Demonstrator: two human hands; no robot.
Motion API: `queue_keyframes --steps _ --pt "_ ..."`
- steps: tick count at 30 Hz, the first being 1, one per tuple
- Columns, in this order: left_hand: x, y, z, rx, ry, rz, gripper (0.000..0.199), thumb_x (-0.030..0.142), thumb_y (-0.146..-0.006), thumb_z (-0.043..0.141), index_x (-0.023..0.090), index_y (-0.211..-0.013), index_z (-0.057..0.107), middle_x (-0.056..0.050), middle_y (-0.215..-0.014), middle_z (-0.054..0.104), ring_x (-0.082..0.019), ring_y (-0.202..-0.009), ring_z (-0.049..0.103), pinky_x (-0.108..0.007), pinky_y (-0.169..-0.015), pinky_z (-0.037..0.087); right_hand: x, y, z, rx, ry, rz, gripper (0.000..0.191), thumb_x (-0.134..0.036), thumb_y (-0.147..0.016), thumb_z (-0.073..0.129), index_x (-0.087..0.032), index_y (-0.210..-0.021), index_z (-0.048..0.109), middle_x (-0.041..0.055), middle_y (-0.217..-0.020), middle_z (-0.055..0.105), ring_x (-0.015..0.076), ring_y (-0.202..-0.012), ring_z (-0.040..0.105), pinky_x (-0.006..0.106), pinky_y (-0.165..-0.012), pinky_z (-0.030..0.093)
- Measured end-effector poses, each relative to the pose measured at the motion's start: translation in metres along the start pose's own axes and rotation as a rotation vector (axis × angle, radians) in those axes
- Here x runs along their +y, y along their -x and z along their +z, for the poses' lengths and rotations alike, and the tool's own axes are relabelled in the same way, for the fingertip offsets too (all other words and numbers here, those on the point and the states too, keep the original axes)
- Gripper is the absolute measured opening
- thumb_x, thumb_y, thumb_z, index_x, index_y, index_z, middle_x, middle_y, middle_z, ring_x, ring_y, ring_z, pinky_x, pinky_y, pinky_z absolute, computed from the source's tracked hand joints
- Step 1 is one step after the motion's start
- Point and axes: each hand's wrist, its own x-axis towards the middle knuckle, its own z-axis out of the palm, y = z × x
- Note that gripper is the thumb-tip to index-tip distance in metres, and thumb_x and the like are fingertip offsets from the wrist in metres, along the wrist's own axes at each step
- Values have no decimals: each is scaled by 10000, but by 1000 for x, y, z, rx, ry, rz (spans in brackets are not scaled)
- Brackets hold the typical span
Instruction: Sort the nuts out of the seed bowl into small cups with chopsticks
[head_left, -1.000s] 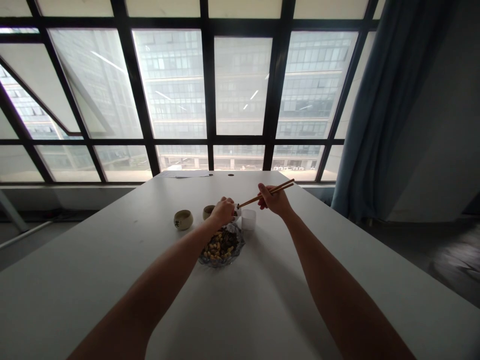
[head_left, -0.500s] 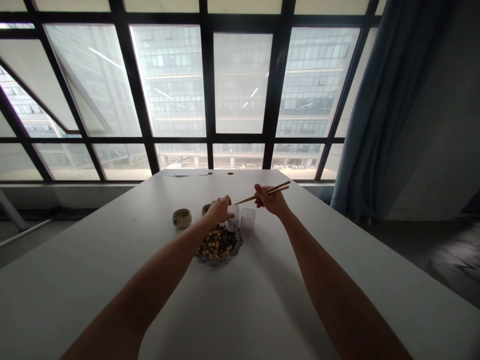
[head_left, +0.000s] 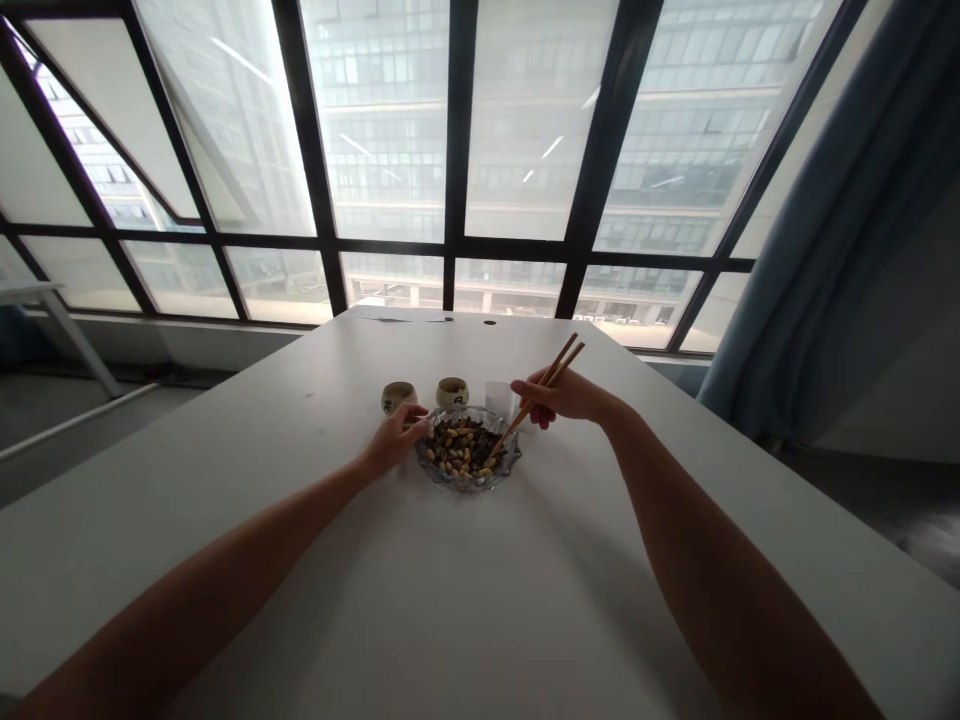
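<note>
My right hand (head_left: 555, 393) is closed around a pair of wooden chopsticks (head_left: 541, 385), tilted with their tips down among the contents of a clear glass bowl (head_left: 469, 484). Peanuts (head_left: 455, 465) and small dark pieces, perhaps seeds, fill the bowl. At its left rim is my left hand (head_left: 396, 440), thumb and fingers closed on the edge. Just behind that hand stands a small cream cup (head_left: 398, 392) with dark writing. A similar cup (head_left: 452, 391) stands behind the bowl. A translucent cup (head_left: 496, 396) is beside my right hand, which may hide part of what stands there.
All of this rests on a long white table (head_left: 465, 600). Its far end has papers (head_left: 397, 314) and a dark round hole (head_left: 490, 322), near large framed windows. A blue curtain (head_left: 817, 220) hangs on the right. Another white table (head_left: 67, 320) stands at the left.
My left hand has moved from the translucent cups back to the bowl's left rim. My right hand has brought the chopstick tips down into the bowl. The view has tilted downward and shifted left.
</note>
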Motion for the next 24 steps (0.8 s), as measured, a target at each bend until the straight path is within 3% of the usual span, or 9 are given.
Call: queue_keyframes --steps 2,9,13,17,24 --pt "-2 1 2 -2 7 -4 364 440 -801 560 171 -1038 622 -85 -1007 737 -254 -986 694 -397 -882 565 -2 -1 6 0 2 6 579 -707 -752 718 -139 -641 690 63 -524 687 129 -423 622 205 -423 494" --pt "-1 1 4 -22 14 0 326 424 -807 532 186 -1003 639 -61 -967 752 -249 -945 700 -383 -881 550 4 -8 10 261 -23 -79 624 -767 -757 658 -150 -666 672 49 -514 672 126 -416 623 191 -386 456" --pt "-3 0 4 -32 12 1 327 430 -808 524 191 -1001 636 -58 -946 752 -250 -922 699 -389 -873 548 0 -3 7 182 -22 -64 652 -789 -762 628 -150 -641 672 52 -492 661 132 -401 618 201 -384 465" --pt "-4 0 5 -33 8 8 335 446 -815 511 189 -997 627 -62 -942 750 -251 -915 697 -391 -873 545 -8 0 10 83 21 -72 555 -689 -767 717 -146 -652 691 59 -525 691 136 -412 627 209 -406 495" --pt "-2 1 3 -31 4 24 326 442 -822 506 188 -986 627 -62 -948 752 -247 -924 704 -387 -888 546 -16 0 20 38 25 -44 470 -593 -790 748 -160 -625 665 45 -523 689 128 -414 624 199 -410 491"
